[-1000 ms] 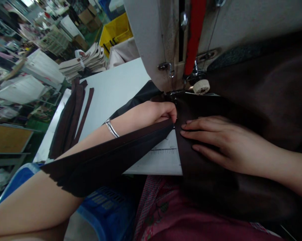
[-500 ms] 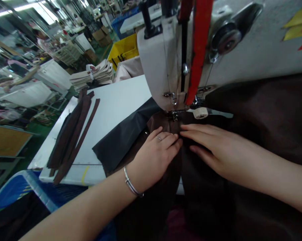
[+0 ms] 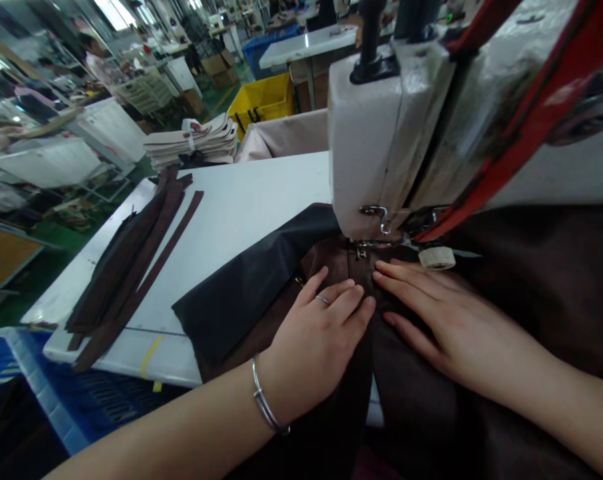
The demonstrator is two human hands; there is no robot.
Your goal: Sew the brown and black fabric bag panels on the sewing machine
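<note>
- Dark brown cloth (image 3: pixel 506 287) spread across the middle and right of the frame, running under the sewing machine (image 3: pixel 386 140) and hanging off the near table edge at the bottom.
- Left hand (image 3: pixel 316 340) flat on the cloth, low in the middle, fingers stretched out and close together, gripping nothing, just pressing down. A ring on one finger, a silver bangle (image 3: pixel 267 405) on the wrist.
- Right hand (image 3: pixel 431 320) flat on the cloth too, just right of the left hand, fingers long and straight, holding nothing.
- Fingertips of both hands nearly touching, just below the presser foot (image 3: pixel 361 250).
- Small cream knob (image 3: pixel 436 258) right above the right hand's fingers.
- Big white machine head filling the upper right, blocking what lies behind; a red strip (image 3: pixel 511 153) slanting across it.
- Black cloth (image 3: pixel 251 287) left of the hands, part under the brown cloth, lying on the white table (image 3: pixel 241 200).
- Long brown strips (image 3: pixel 131 260) in a pile farther left on the table.
- Blue crate (image 3: pixel 46 400) at the lower left, under the table edge.
- Stack of pale flat pieces (image 3: pixel 196 140) beyond the table, upper left of middle.
- Yellow bin (image 3: pixel 264 103) behind that stack; more tables and boxes far back, too blurry to tell.
</note>
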